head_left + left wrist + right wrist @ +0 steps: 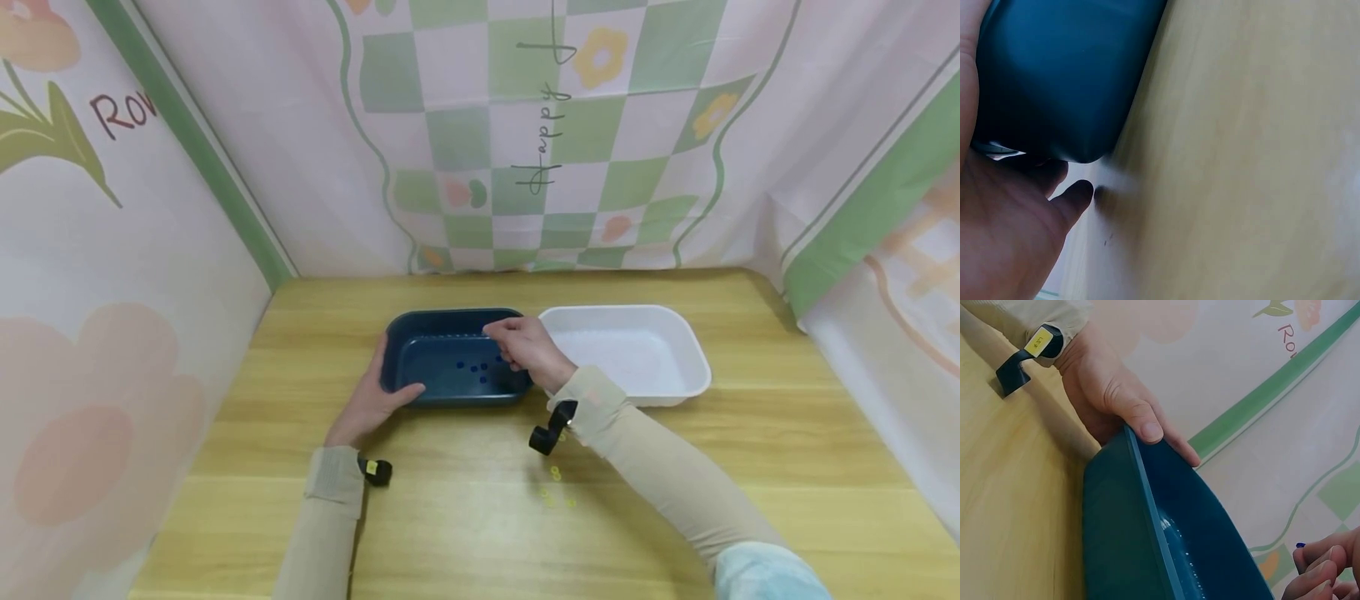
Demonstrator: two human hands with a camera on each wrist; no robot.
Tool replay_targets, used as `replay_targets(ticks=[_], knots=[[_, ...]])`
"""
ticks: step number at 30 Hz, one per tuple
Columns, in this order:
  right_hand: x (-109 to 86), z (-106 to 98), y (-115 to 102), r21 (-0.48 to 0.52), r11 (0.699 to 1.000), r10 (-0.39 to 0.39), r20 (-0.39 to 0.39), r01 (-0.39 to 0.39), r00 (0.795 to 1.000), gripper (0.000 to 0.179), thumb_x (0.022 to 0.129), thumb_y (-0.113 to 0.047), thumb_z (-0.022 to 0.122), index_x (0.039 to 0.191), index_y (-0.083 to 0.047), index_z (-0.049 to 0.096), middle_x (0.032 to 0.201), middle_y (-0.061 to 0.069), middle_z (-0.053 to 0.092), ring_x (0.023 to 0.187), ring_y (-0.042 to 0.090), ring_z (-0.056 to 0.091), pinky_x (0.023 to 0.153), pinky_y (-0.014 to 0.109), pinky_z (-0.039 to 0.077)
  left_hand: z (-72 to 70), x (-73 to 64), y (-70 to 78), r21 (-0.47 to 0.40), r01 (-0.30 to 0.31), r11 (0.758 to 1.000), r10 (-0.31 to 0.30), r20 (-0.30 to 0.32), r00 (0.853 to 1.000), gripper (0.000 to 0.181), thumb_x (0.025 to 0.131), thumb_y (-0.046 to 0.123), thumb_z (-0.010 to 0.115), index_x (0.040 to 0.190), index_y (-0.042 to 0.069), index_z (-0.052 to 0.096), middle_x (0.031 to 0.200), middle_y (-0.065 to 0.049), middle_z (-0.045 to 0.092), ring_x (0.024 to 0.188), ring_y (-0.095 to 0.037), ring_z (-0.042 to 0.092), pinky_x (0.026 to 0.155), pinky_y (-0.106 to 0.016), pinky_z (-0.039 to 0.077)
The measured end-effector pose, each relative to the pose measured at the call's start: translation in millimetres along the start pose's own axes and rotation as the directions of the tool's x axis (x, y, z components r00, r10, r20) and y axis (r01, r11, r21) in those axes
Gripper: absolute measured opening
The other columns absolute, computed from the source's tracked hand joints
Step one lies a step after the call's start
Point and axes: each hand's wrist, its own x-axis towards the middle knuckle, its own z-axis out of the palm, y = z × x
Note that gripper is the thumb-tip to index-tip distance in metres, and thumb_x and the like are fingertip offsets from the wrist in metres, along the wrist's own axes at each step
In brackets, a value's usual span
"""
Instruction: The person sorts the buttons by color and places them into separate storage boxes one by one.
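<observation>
My left hand (369, 398) grips the left end of a dark blue tray (405, 321), its thumb over the front rim and its other fingers along the left side. In the left wrist view the fingers bend round the end of the tray. My right hand (532, 350) is above the tray's right end, fingers curled in. A tiny blue piece (1300, 545) shows between its thumb and fingertips in the right wrist view. Several small blue pieces (483, 367) lie on the tray's floor, toward its right half.
A white tray (697, 371) stands close to the right of the blue one. Several small yellow rings (555, 473) lie on the wooden table (450, 500) in front, near the right forearm. Patterned curtains (457, 142) hang behind and at both sides.
</observation>
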Motion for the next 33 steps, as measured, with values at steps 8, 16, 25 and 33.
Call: replay_targets(ticks=[8, 16, 25, 33], knots=[[-0.1, 0.6, -0.5, -0.001, 1.000, 0.001, -0.003, -0.001, 1.000, 0.035, 0.099, -0.026, 0.057, 0.121, 0.000, 0.064, 0.060, 0.001, 0.044, 0.054, 0.017, 0.041, 0.053, 0.027, 0.040, -0.3, -0.8, 1.9, 0.006, 0.001, 1.000, -0.001, 0.001, 1.000, 0.112, 0.081, 0.053, 0.073, 0.156, 0.029, -0.006, 0.162, 0.003, -0.004, 0.148, -0.029, 0.005, 0.117, -0.055, 0.012], [0.5, 0.9, -1.1, -0.008, 1.000, 0.011, -0.008, -0.011, 1.000, 0.038, 0.099, -0.026, 0.057, 0.124, 0.002, 0.062, 0.060, 0.001, 0.044, 0.055, 0.017, 0.041, 0.053, 0.026, 0.039, -0.1, -0.8, 1.8, 0.002, 0.000, 1.000, 0.000, 0.002, 1.000, 0.111, 0.082, 0.053, 0.073, 0.155, 0.033, -0.008, 0.162, 0.003, -0.005, 0.148, -0.029, 0.004, 0.117, -0.054, 0.012], [-0.5, 0.6, -1.5, 0.001, 1.000, 0.008, -0.006, -0.008, 1.000, 0.038, 0.099, -0.026, 0.057, 0.124, 0.002, 0.062, 0.061, 0.001, 0.044, 0.055, 0.016, 0.041, 0.052, 0.026, 0.039, 0.2, 0.0, 0.6, -0.007, 0.005, 1.000, -0.005, 0.000, 1.000, 0.112, 0.081, 0.052, 0.074, 0.156, 0.029, -0.006, 0.162, 0.003, -0.004, 0.148, -0.029, 0.005, 0.117, -0.055, 0.012], [-2.3, -1.0, -1.2, -0.010, 1.000, -0.004, -0.012, 0.004, 1.000, 0.035, 0.098, -0.029, 0.059, 0.120, -0.002, 0.065, 0.062, 0.001, 0.044, 0.055, 0.017, 0.042, 0.053, 0.027, 0.041, -0.1, -1.6, 2.2, -0.006, 0.004, 1.000, -0.004, 0.005, 1.000, 0.114, 0.078, 0.060, 0.072, 0.155, 0.034, -0.008, 0.162, 0.004, -0.005, 0.148, -0.029, 0.004, 0.117, -0.054, 0.011]])
